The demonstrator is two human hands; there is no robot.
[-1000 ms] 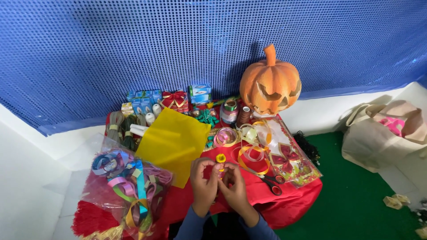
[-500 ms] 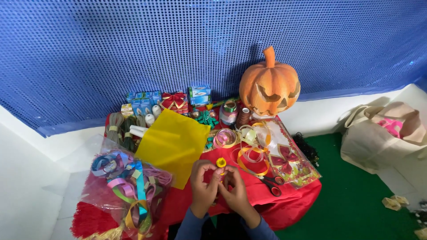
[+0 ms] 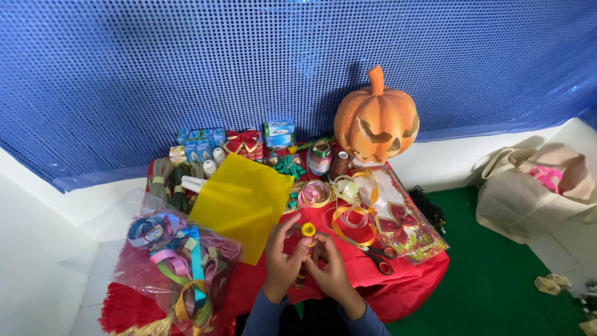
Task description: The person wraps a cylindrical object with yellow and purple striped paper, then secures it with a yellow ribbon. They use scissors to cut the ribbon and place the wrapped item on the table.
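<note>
Both hands meet at the front of a small table under a red cloth. My left hand and my right hand pinch a small yellow ribbon roll between their fingertips, with a thin strip hanging down between the palms. A yellow paper sheet lies just left of the hands. Red-handled scissors lie right of my right hand.
A carved orange pumpkin stands at the back right. Ribbon loops, spools and small boxes crowd the table. A clear bag of coloured ribbons sits at the left. A beige tote bag rests on the green floor.
The hands have stayed together at the table front, fingers shifting slightly on the yellow roll. Nothing else moved.
</note>
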